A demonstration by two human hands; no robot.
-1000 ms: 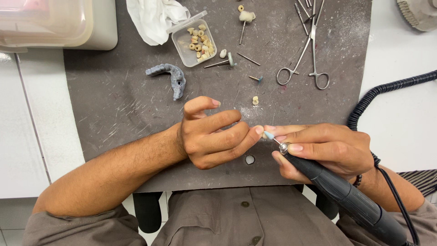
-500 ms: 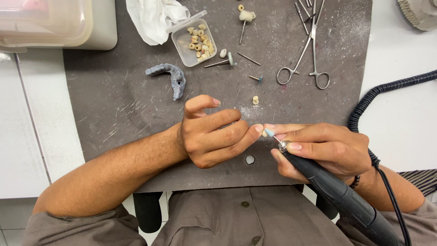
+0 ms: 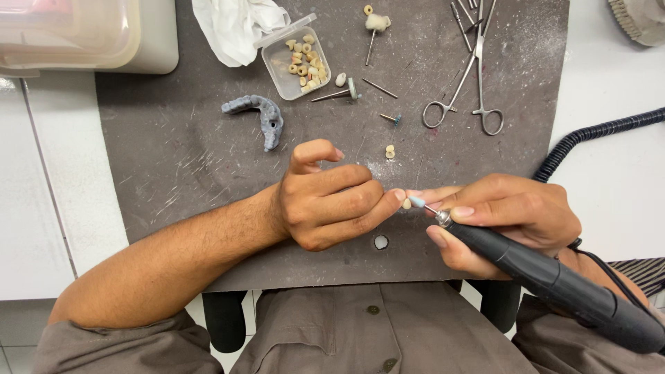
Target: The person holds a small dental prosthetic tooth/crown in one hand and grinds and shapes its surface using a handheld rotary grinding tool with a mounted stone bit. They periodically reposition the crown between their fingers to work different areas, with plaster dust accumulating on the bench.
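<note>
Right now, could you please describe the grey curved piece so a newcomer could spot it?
Start at the dark grey mat. Left of the clear plastic box of small beads lies the grey arch-shaped piece. It alone is horseshoe-curved and bumpy; its neighbours are thin metal tools.

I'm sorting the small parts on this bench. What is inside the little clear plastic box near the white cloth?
The clear box holds a heap of small cream and yellowish tooth-like pieces, with its lid open. Whatever lies beneath the top pieces is covered.
</note>
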